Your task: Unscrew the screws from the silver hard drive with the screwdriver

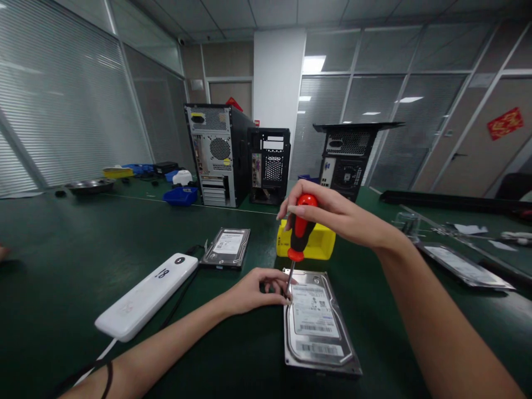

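A hard drive [316, 327] with a white label lies flat on the green table in front of me. My right hand [320, 208] is wrapped from above round the red-and-black handle of a screwdriver [302, 230], which stands nearly upright with a slight tilt. Its metal shaft runs down to the drive's left edge. There the thumb and fingers of my left hand [266, 289] are pinched round the lower shaft and touch the drive's edge. The tip is hidden by those fingers, and I cannot see whether a screw is under it.
Just behind the drive sits a yellow bin [324, 242]. To the left are a second hard drive [226, 247] and a white power bank [147, 296] with a cable. Computer cases [216, 155] stand at the back. Another drive [461, 266] lies on the right.
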### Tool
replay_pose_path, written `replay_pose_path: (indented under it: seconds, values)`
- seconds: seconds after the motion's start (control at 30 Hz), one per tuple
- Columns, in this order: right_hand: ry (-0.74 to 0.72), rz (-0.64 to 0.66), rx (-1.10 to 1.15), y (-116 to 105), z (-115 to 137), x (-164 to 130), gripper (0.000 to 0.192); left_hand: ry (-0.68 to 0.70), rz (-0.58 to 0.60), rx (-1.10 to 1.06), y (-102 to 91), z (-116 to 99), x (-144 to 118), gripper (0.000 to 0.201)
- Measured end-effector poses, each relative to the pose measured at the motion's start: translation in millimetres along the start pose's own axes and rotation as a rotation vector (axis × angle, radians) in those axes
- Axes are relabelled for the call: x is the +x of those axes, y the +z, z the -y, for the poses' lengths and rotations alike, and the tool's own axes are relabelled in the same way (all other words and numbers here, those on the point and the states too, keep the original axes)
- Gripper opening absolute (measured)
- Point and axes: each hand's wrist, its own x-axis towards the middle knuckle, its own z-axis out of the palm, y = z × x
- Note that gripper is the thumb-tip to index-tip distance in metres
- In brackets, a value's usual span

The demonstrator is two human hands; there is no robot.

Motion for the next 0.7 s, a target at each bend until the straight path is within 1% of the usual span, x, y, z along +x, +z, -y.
replay_pose_path:
  seconds: [0.1,0.27,0.37,0.43,0.57,0.63,0.7]
  values:
    - [0.036,0.015,0.045,-4,-3,-1,0.022,-0.01,0.009,-0.025,0.2,-1,0,0.041]
    - [0.028,0.105,0.176,-7,-4,-3,0.021,-0.015,0.045,-0.029,-1.0,-4,-2,0.045]
    - [0.025,0.076,0.144,-2,-1,-2,0.022,0.002,0.052,-0.005,-1.6,-5,-3,0.046]
    - [0.005,0.037,0.114,2,0,1,0.019,0.005,0.06,0.013,-1.5,-5,-3,0.047]
    - [-0.048,-0.037,0.058,6,-5,6,0.019,-0.002,0.066,0.02,-0.9,-5,-3,0.047]
    - [-0.065,-0.054,0.071,5,-7,7,0.02,0.005,0.06,0.02,-0.5,-5,-3,0.047]
    - [-0.049,-0.042,0.114,4,-10,6,0.019,0.019,0.054,0.018,0.0,-5,-3,0.045]
